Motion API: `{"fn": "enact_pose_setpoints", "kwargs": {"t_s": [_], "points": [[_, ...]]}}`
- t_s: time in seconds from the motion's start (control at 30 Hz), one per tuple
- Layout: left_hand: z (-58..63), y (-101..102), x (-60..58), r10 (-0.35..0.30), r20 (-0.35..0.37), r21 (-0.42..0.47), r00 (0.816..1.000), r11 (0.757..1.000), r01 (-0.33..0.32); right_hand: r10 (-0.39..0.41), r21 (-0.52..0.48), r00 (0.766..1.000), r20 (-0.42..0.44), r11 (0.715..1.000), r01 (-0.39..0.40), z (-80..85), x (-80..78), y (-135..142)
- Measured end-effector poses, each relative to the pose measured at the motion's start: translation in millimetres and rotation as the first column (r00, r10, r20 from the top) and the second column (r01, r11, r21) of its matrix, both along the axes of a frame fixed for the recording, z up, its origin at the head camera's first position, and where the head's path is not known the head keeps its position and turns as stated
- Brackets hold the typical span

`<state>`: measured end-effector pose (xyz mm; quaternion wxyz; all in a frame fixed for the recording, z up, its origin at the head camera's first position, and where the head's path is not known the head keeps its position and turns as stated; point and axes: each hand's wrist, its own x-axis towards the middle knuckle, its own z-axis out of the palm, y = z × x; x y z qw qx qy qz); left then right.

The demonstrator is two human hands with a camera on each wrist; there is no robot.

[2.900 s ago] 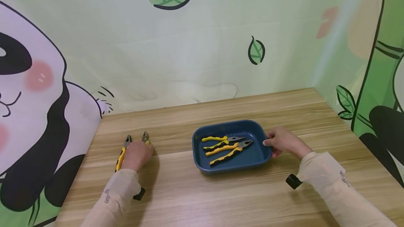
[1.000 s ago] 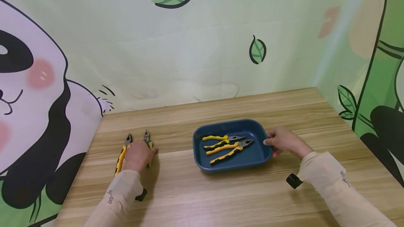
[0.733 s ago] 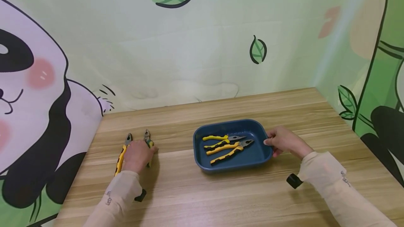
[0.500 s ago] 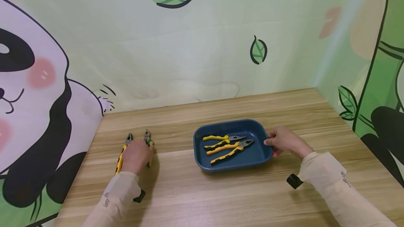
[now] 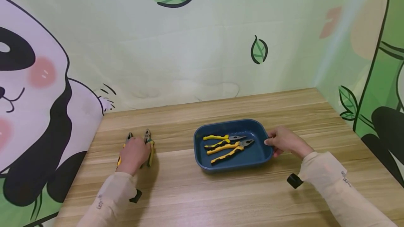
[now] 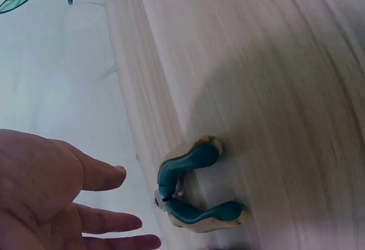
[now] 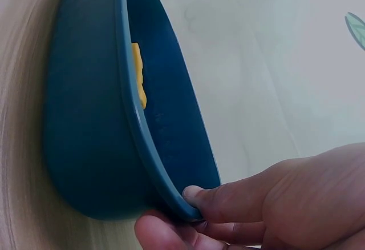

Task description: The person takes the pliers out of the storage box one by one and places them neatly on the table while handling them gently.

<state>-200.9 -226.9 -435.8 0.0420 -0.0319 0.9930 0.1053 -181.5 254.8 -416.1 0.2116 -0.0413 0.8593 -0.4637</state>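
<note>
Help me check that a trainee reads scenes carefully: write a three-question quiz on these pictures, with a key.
1. Multiple choice: what does the right hand grip?
A) a pair of pliers
B) the blue tray
C) the table's edge

2. True or false: the green-and-yellow pliers lie inside the blue tray.

3. Count: how many pairs of pliers are in the blue tray?

Key:
1. B; the thumb is over its rim.
2. False; they lie on the table, near the left hand.
3. Two.
</note>
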Motion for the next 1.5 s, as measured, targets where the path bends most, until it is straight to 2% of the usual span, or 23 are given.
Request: {"fn": "enact_pose_setpoints", "kwargs": {"t_s": [0.23, 0.8, 1.07, 1.3, 1.5], "points": [[2.1, -1.3, 0.6, -0.046, -0.083, -0.035, 0.995, 0.998, 0.044, -0.006, 0.001, 1.000, 0.010, 1.000, 0.006, -1.2, -0.1, 0.4], [20.9, -0.7, 7.7, -0.099, -0.085, 0.046, 0.991, 0.994, 0.103, -0.003, 0.007, 1.000, 0.014, 1.000, 0.003, 0.4, 0.6, -0.8], [34.8, -0.5, 9.8, -0.131, -0.130, 0.027, 0.983, 0.990, 0.135, -0.011, 0.002, 1.000, 0.016, 1.000, 0.011, -1.0, -0.6, -0.6], [49.7, -0.1, 10.2, -0.168, -0.208, -0.007, 0.964, 0.985, 0.170, -0.011, -0.003, 1.000, 0.012, 1.000, 0.011, -1.7, -1.7, -0.8], [67.0, 1.7, 14.5, -0.170, -0.221, 0.024, 0.960, 0.983, 0.179, -0.013, -0.008, 1.000, 0.016, 1.000, 0.013, -1.0, -1.3, -1.3]]}}
